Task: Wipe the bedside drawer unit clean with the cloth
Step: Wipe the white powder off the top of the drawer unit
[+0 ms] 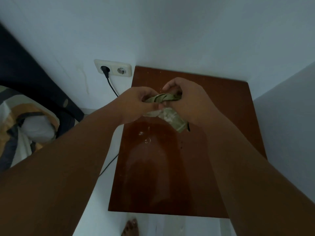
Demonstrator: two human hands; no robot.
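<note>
The left hand (136,103) and right hand (185,101) both grip the green cloth (163,99), twisted between them above the drawer unit's brown top (230,116) — likely wringing. A wet sheen and droplets (144,138) sit mid-top — wiping looks begun, with the dry edges and front left.

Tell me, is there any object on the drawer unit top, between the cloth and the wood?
Nothing visible. Both hands, left hand and right hand, hold the twisted cloth above the drawer unit. Only wet patches and droplets lie on the top beneath it.
</note>
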